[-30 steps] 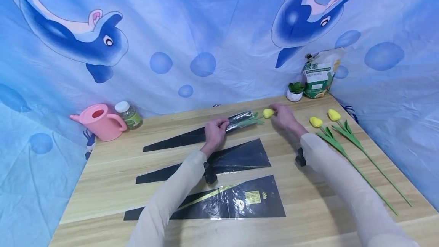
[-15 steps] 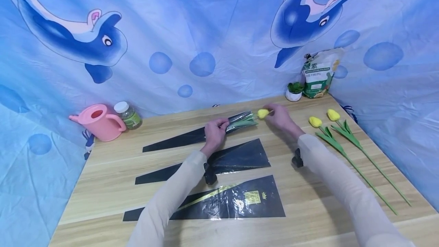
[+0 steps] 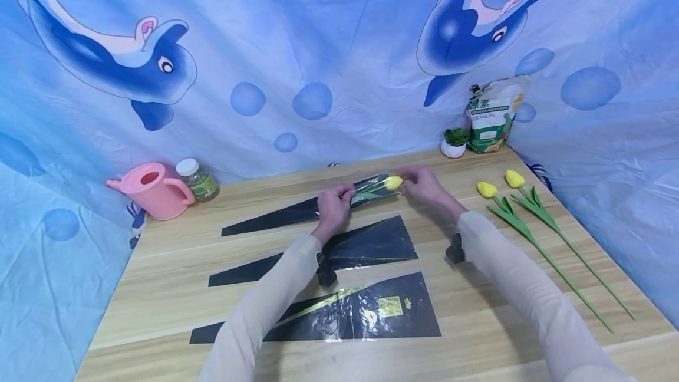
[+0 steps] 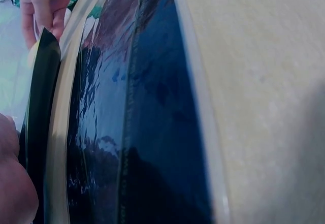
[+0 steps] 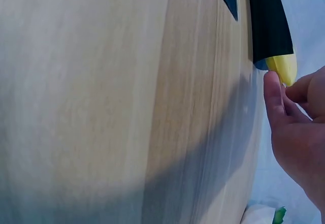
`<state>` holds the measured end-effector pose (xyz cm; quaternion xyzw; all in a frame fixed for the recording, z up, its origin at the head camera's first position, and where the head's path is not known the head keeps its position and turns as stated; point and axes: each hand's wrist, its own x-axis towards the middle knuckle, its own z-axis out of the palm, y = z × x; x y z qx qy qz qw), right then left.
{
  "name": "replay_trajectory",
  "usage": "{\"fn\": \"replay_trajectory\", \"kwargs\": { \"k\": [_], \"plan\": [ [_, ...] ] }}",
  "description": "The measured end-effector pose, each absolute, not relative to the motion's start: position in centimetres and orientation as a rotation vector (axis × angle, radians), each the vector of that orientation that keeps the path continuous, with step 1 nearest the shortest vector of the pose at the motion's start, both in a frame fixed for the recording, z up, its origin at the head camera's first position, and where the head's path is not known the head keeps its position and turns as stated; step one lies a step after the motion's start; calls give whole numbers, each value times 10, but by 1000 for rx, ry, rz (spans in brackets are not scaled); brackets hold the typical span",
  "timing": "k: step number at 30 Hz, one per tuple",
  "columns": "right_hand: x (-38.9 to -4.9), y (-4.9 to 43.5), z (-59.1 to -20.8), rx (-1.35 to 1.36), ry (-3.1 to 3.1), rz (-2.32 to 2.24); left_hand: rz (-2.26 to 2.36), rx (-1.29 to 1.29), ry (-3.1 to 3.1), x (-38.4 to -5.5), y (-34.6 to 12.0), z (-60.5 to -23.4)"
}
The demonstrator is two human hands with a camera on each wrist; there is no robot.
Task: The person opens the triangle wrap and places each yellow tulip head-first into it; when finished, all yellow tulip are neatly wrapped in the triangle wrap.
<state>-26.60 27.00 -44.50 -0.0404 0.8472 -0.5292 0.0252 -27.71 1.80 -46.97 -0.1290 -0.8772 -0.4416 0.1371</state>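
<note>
My left hand [image 3: 333, 204] pinches the far black-and-clear flower sleeve [image 3: 281, 216] near its wide end, holding its mouth up. Inside that mouth lies a yellow tulip [image 3: 393, 183], its green leaves showing through the clear film and its lower stem hidden. The fingertips of my right hand [image 3: 424, 186] pinch the tulip's head. In the right wrist view the yellow bloom [image 5: 283, 67] pokes partly out of the sleeve's dark edge [image 5: 270, 23], between my thumb and fingers. The left wrist view shows part of my left hand [image 4: 14, 176] beside the raised sleeve [image 4: 42, 87].
Two more flower sleeves, a middle one [image 3: 379, 243] and a near one [image 3: 419, 311], lie flat. Two tulips [image 3: 536, 239] rest at the right. Along the back stand a pink watering can [image 3: 164, 196], a jar [image 3: 201, 184], a potted plant [image 3: 454, 145] and a bag [image 3: 493, 119].
My right hand has moved left, pushing the tulip deeper into the far sleeve; its leaves and most of its bloom now sit within the mouth. My left hand has stayed in place.
</note>
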Motion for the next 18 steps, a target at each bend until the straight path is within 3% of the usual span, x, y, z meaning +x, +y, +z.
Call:
{"fn": "replay_trajectory", "kwargs": {
  "k": [18],
  "plan": [
    [-270, 257, -435, -81, 2434, -1672, -1231, -435, -2515, -276, 22, -472]
  ]
}}
